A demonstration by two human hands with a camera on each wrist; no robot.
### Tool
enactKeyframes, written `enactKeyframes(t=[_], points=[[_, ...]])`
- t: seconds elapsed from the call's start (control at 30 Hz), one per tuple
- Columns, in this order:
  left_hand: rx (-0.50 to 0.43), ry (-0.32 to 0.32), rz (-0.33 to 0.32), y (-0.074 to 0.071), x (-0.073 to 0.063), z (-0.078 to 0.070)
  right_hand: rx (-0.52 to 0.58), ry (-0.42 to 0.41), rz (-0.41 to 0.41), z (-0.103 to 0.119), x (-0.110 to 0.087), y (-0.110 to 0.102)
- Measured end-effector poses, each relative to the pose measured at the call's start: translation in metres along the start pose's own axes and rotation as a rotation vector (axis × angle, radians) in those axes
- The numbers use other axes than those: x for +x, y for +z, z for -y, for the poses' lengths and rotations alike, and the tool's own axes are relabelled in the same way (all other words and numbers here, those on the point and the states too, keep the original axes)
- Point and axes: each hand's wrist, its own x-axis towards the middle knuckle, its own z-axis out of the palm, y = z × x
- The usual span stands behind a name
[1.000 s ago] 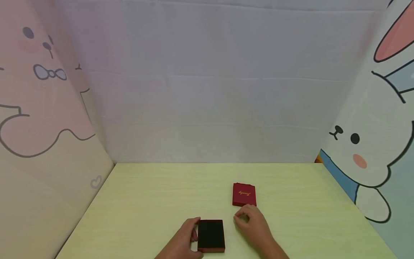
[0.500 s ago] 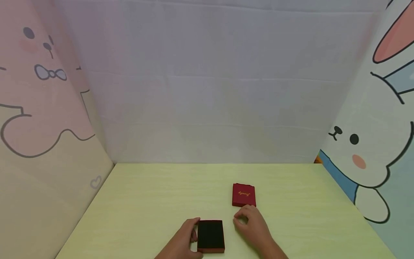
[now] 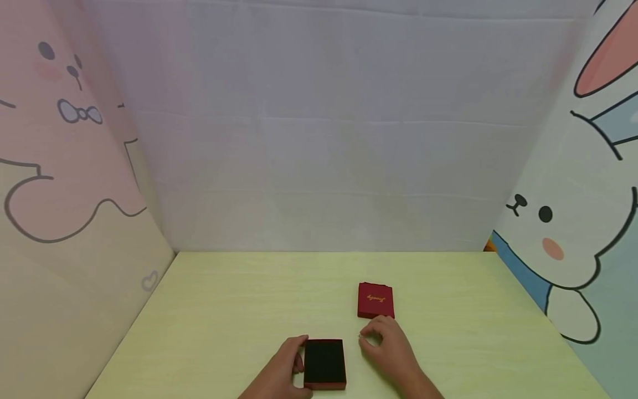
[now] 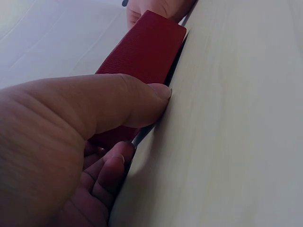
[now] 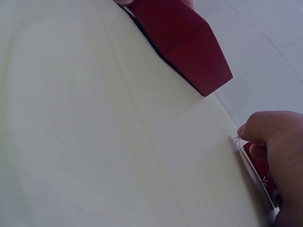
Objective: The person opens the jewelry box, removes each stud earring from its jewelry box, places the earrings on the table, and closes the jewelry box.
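A small red jewelry box [image 3: 324, 363] with a black top face lies on the table in the head view. My left hand [image 3: 285, 366] grips it from the left side, its thumb at the near edge and a finger at the far corner. The left wrist view shows the thumb [image 4: 137, 101] pressed along its red side. To the right, my right hand [image 3: 391, 352] has thumb and forefinger tips together. In the right wrist view they pinch a tiny silvery star-shaped piece of jewelry [image 5: 238, 139]. A second star [image 5: 263, 181] shows just below that hand; whether they are joined I cannot tell.
A flat red box or lid [image 3: 375, 300] with upside-down gold lettering lies just beyond my right hand. The pale yellow table [image 3: 224, 299] ends at a white cloth [image 3: 319, 166] behind, with cartoon-printed cloths on the left and right.
Both hands, the red jewelry box and the lettered red piece stay in place. A tiny pale spot shows more clearly at my right fingertips now.
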Motion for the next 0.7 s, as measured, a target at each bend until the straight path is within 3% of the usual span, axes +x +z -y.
enactKeyframes(t=[0.7], points=[[-0.013, -0.008, 0.008, 0.0003, 0.0028, 0.0024, 0.092, 0.028, -0.046, 0.0089, -0.0003, -0.0065]])
